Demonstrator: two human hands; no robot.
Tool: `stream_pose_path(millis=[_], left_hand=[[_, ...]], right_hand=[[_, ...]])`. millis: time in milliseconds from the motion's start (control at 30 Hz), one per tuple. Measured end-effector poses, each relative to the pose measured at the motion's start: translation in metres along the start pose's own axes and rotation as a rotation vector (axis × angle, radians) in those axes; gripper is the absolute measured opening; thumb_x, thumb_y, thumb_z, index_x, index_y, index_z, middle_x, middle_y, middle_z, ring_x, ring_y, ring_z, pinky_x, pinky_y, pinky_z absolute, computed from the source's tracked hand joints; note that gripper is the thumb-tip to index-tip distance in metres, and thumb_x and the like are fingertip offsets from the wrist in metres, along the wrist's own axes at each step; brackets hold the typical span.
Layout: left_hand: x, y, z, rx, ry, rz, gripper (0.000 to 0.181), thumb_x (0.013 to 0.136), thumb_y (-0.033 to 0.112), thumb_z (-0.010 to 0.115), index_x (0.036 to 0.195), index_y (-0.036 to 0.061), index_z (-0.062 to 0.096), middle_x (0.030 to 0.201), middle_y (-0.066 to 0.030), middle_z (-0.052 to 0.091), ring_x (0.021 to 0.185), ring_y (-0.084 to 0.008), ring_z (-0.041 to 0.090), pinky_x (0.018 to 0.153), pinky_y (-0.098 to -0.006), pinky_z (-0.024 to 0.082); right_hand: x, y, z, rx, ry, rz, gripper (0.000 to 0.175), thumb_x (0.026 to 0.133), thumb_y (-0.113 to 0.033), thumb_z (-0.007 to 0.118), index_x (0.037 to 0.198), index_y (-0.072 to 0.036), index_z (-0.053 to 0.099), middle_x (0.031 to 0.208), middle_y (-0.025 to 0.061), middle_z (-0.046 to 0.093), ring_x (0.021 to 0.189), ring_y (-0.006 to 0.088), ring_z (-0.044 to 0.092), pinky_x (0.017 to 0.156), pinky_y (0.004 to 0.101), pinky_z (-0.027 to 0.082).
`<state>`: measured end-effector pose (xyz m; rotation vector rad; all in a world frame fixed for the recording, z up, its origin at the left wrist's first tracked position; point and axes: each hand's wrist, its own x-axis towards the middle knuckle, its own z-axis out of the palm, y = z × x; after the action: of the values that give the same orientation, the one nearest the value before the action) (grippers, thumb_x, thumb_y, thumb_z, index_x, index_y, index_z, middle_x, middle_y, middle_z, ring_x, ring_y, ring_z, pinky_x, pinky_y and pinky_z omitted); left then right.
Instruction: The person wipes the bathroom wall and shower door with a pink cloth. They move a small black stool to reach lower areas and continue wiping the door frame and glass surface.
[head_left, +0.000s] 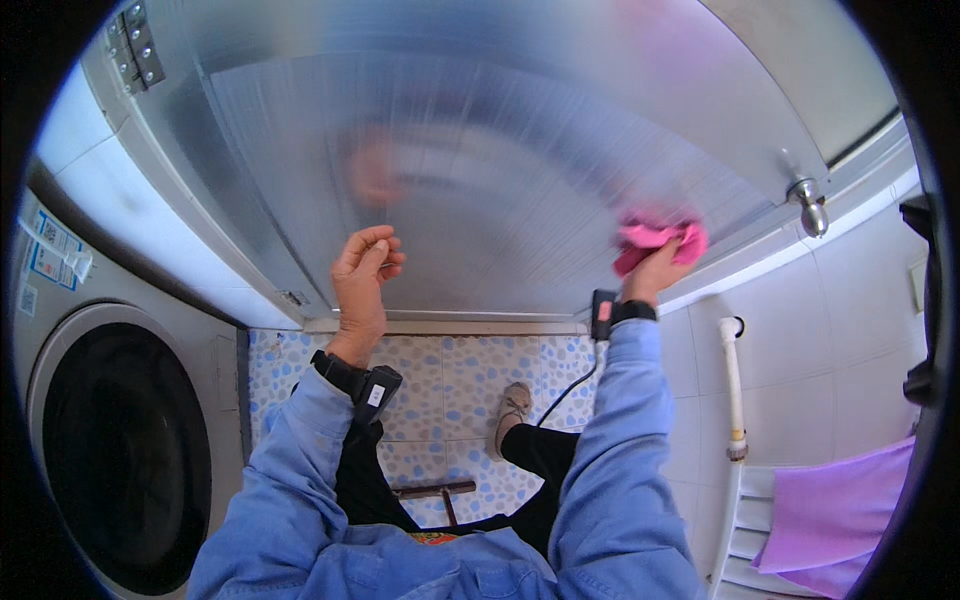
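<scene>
A bunched pink cloth (651, 236) is gripped in my right hand (654, 274) and lies against the lower right part of a shiny metal-faced door (480, 247). My left hand (366, 262) is raised in front of the same door, its fingers loosely curled and holding nothing. The door's surface mirrors blurred shapes of my arms and the cloth. A round metal knob (810, 210) sticks out at the door's right edge, right of the cloth. Hinges (136, 46) run along its left edge.
A front-loading washing machine (124, 450) stands at the left. To the right are a white pipe (733, 382) and a slatted white rack (750, 517) with a purple towel (840, 510). A T-shaped brown tool (448, 491) lies low between my legs on the patterned tile floor (420, 409).
</scene>
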<state>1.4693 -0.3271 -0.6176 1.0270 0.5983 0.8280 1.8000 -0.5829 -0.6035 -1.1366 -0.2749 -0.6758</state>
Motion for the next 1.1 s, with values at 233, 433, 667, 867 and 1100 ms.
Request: stream_pose_path(millis=[233,433,667,867,1100], left_hand=[[0.003,-0.001,-0.005,-0.033,-0.015,-0.006,0.020,0.102,0.010,0.055,0.117,0.0056,0.067,0.102,-0.0038,0.068,0.085,-0.0120,0.065,0.076,-0.0258,0.053],[0.003,0.005,-0.009,-0.029,0.028,-0.024,0.019,0.101,0.009,0.055,0.115,0.0053,0.067,0.099,-0.0028,0.068,0.085,-0.0116,0.065,0.074,-0.0261,0.053],[0.001,0.009,-0.012,-0.063,0.019,-0.016,0.018,0.100,0.007,0.055,0.113,0.0054,0.068,0.099,-0.0032,0.068,0.083,-0.0111,0.065,0.073,-0.0251,0.052],[-0.001,0.008,-0.014,-0.031,0.011,-0.025,0.018,0.100,0.008,0.056,0.113,0.0051,0.068,0.099,-0.0027,0.068,0.083,-0.0110,0.065,0.073,-0.0248,0.052],[0.001,0.006,-0.011,-0.035,-0.008,-0.052,0.017,0.099,0.006,0.056,0.112,0.0045,0.068,0.098,-0.0027,0.068,0.081,-0.0109,0.065,0.070,-0.0237,0.052]], right_hand=[[-0.132,-0.034,0.038,0.107,-0.115,0.312,0.043,0.093,0.001,0.062,0.135,0.002,0.054,0.130,0.0111,0.060,0.113,0.0240,0.060,0.096,0.0386,0.050],[-0.136,-0.094,0.120,-0.657,-0.574,-1.020,0.047,0.085,-0.005,0.073,0.130,-0.006,0.062,0.139,0.0243,0.049,0.127,0.0405,0.049,0.104,0.0476,0.040],[-0.200,-0.042,0.057,-0.655,-0.772,-0.571,0.036,0.089,-0.011,0.072,0.123,-0.004,0.066,0.133,0.0216,0.054,0.119,0.0403,0.052,0.099,0.0433,0.042],[-0.161,-0.082,0.075,-0.717,-0.631,-0.852,0.033,0.088,-0.005,0.068,0.121,-0.006,0.067,0.122,0.0184,0.058,0.111,0.0394,0.054,0.097,0.0442,0.044],[-0.165,-0.059,0.066,-0.688,-0.794,-0.308,0.031,0.085,-0.006,0.071,0.117,-0.008,0.069,0.119,0.0206,0.059,0.109,0.0413,0.055,0.092,0.0481,0.047]])
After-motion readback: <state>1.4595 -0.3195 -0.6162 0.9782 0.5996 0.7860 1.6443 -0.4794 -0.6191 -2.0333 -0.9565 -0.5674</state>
